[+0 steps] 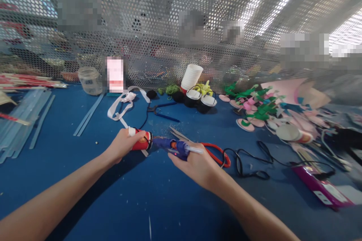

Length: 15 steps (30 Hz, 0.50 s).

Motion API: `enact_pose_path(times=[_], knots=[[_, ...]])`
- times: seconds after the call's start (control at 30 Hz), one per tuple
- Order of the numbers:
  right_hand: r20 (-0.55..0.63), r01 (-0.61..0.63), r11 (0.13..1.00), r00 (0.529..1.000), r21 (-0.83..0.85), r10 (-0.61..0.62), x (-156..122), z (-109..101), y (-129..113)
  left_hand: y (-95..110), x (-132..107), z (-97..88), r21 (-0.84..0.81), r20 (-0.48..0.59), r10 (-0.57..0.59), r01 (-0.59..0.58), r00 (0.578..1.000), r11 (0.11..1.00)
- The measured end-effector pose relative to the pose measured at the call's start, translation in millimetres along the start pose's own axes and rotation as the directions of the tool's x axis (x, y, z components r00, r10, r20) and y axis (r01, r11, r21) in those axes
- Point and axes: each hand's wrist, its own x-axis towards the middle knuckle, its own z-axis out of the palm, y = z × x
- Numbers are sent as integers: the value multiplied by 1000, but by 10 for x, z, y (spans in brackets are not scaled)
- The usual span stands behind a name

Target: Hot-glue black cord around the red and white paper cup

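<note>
My left hand [121, 146] is closed around a small red paper cup [141, 140], which lies on its side with its dark-rimmed end facing right. A thin black cord runs up from near the cup. My right hand [199, 163] grips a blue hot glue gun [178, 148], a whitish glue stick [197, 150] jutting from its back. The gun's nozzle end is right at the cup's dark end; whether they touch I cannot tell. Just beyond the gun lie scissors [215, 151] with red handles. White ribbon [112, 110] curls behind my left hand.
Blue-handled pliers [165, 110] lie ahead, before stacked white cups [191, 77] and black-and-white cups [207, 102]. Glue sticks [24, 120] and a glass jar [90, 81] are left. Right are green-and-pink craft pieces [263, 111], black cable [240, 163] and a purple power strip [321, 186].
</note>
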Motion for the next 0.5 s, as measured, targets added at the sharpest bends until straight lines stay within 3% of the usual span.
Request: enact_pose_path(times=[0.5], knots=[[5, -24, 1000, 1000, 3, 24, 30, -8, 1, 33, -29, 16, 58, -2, 38, -37, 999, 998]])
